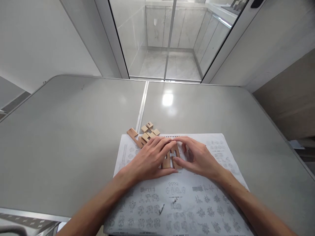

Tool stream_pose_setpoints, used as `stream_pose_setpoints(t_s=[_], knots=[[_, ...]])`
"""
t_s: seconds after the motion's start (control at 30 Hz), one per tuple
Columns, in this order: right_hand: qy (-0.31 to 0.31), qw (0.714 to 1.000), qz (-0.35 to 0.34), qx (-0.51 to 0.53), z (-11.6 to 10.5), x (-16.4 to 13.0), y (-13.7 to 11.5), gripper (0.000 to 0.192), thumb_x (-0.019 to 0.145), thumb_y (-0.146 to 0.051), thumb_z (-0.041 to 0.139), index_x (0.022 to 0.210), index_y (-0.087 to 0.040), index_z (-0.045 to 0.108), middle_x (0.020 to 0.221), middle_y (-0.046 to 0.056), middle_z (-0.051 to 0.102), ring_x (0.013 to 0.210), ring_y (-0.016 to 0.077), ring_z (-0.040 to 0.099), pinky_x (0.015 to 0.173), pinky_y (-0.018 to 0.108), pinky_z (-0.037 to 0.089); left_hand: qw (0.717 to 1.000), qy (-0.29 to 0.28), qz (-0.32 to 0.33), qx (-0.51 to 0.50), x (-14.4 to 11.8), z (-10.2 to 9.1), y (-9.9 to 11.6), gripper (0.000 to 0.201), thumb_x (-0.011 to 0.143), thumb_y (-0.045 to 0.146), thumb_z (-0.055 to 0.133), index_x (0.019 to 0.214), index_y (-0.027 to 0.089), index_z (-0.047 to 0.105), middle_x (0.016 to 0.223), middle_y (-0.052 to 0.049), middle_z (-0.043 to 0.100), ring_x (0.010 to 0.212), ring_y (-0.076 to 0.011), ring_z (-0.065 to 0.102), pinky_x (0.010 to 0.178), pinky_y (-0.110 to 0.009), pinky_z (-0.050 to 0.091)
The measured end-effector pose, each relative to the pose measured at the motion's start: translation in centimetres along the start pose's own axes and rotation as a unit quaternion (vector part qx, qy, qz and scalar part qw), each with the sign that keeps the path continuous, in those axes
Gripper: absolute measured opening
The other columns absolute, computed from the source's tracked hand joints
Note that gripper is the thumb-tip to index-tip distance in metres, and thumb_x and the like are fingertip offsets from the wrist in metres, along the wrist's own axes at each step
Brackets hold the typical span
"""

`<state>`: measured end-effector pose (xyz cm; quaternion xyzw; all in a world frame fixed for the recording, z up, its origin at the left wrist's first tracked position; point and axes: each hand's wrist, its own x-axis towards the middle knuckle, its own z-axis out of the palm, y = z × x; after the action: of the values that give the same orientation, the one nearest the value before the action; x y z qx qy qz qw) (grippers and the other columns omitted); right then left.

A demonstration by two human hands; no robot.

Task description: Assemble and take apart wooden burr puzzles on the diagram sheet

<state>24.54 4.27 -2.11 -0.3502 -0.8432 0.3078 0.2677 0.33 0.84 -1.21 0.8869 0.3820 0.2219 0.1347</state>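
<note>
Two notched wooden puzzle pieces stand side by side on the printed sheet, a left piece (166, 162) and a right piece (177, 164), with a narrow gap between them. My left hand (153, 158) reaches over the left piece, fingers along its far end and thumb stretched by its near end. From the other side my right hand (199, 156) curls round the right piece, index finger at the top and thumb against its face. The fingertips of both hands meet at the far end. Parts of both pieces are hidden by my fingers.
Beyond my left hand lie several loose notched wooden blocks (150, 130) with dark number marks, and a longer flat wooden piece (133, 133). A printed instruction sheet (177, 209) covers the near part of the grey table (86, 131). A glass door (157, 39) stands behind the table.
</note>
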Motion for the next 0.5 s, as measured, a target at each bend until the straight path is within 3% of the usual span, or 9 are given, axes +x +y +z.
stream_pose_setpoints(t_s=[0.13,0.23,0.37,0.5], knots=[[-0.045,0.999,-0.029,-0.009,-0.5,0.1,0.0,0.081,0.083,-0.046,0.088,0.151,-0.029,0.047,0.137,0.013,0.067,0.098,0.0273,0.069,0.084,0.046,0.062,1.000,-0.014,0.012,-0.009,-0.3,-0.7,-0.7,0.076,0.096,0.056,0.072,0.155,0.019,0.042,0.147,-0.016,0.062,0.138,-0.0340,0.057,0.116,-0.052,0.050],[-0.070,0.997,-0.032,-0.010,-0.6,0.0,0.0,0.094,0.078,-0.048,0.092,0.156,-0.030,0.041,0.141,0.015,0.064,0.112,0.0325,0.068,0.092,0.051,0.061,0.999,-0.030,0.014,-0.022,-0.4,-1.1,-0.8,0.080,0.093,0.056,0.076,0.156,0.021,0.041,0.147,-0.015,0.062,0.139,-0.0348,0.056,0.116,-0.052,0.051],[-0.080,0.996,-0.029,-0.013,-0.5,0.0,0.0,0.100,0.078,-0.046,0.091,0.160,-0.033,0.036,0.144,0.015,0.062,0.116,0.0347,0.068,0.097,0.057,0.059,0.999,-0.035,0.011,-0.036,-0.5,-1.3,-0.9,0.080,0.092,0.052,0.076,0.156,0.021,0.041,0.149,-0.015,0.061,0.139,-0.0341,0.056,0.115,-0.051,0.051],[-0.075,0.997,-0.031,-0.018,-0.4,-0.1,0.0,0.094,0.081,-0.039,0.087,0.159,-0.034,0.035,0.142,0.015,0.061,0.106,0.0309,0.068,0.092,0.054,0.061,0.999,-0.031,0.009,-0.019,-0.6,-1.4,-1.3,0.077,0.093,0.052,0.075,0.156,0.020,0.042,0.147,-0.015,0.062,0.137,-0.0340,0.057,0.115,-0.053,0.052]])
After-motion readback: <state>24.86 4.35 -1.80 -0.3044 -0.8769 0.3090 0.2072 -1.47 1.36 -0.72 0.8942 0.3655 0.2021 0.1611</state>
